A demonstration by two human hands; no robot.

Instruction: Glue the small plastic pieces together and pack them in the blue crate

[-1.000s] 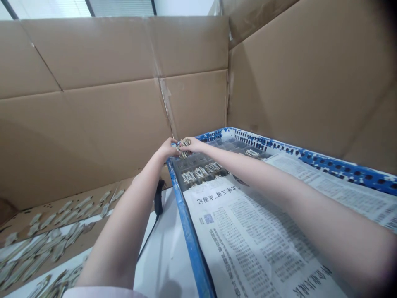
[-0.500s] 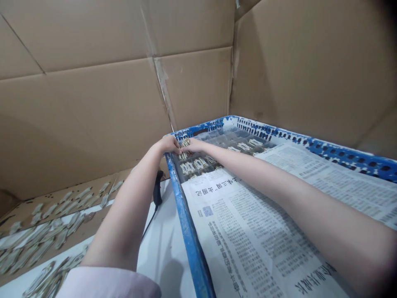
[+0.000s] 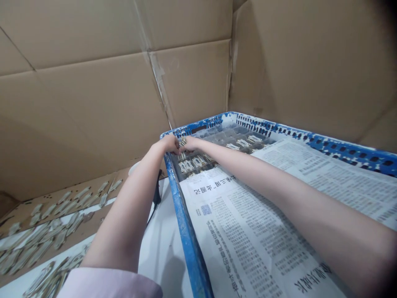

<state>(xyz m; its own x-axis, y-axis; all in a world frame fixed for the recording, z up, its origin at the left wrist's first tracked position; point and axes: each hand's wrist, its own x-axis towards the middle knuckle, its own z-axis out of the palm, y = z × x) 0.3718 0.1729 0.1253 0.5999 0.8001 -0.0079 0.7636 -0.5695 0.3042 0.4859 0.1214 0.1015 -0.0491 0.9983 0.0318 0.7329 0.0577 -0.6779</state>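
Note:
At the far left corner of a blue plastic crate [image 3: 183, 223], my left hand [image 3: 170, 144] and my right hand [image 3: 191, 143] work close together. Both have curled fingers around small gold-and-white ornamental pieces [image 3: 182, 142], which are too small to make out fully. Beneath them lies a clear compartment tray [image 3: 214, 133]. Similar frame-shaped pieces [image 3: 186, 166] fill its nearer row, and others [image 3: 243, 143] lie farther right. My right forearm hides part of the tray. Newspaper [image 3: 235, 223] covers the near part of the crate.
Long pale strips [image 3: 46, 240] lie on cardboard at the left. A dark handheld device [image 3: 157, 192] with a cord lies on the white table [image 3: 161, 248] by the crate. Cardboard walls [image 3: 102, 111] rise behind and to the right.
The view has shifted slightly. My hands stay together over the same tray corner, with the fingers drawn a little lower around the pieces.

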